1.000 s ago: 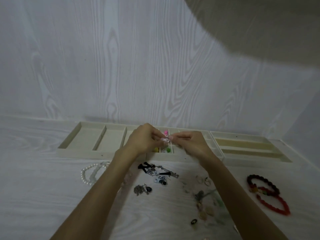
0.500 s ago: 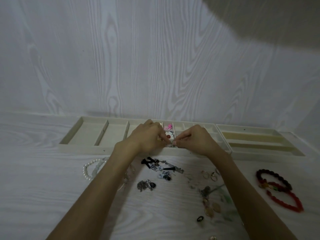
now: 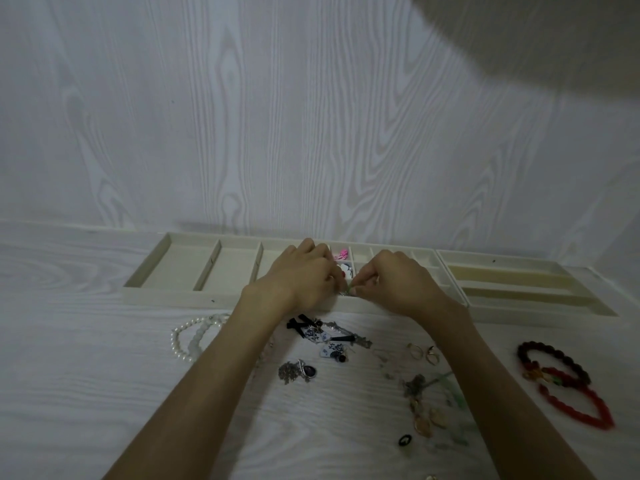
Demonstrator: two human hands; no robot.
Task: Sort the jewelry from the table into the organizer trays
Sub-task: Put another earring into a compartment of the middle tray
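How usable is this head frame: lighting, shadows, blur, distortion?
Head view: dim, bluish light; a large soft shadow darkens the upper right wall; the red bracelet and the jewelry near the bottom edge are smeared; wide-angle bowing bends the trays; the hands stay fairly sharp.

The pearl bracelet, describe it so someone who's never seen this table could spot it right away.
Start at the long cream organizer tray against the wall, then come forward off its left end onto the table. The pearl bracelet lies just outside the left forearm, a loop of small round white beads beside a paler, chunkier loop, unlike the red and dark bracelets far right.
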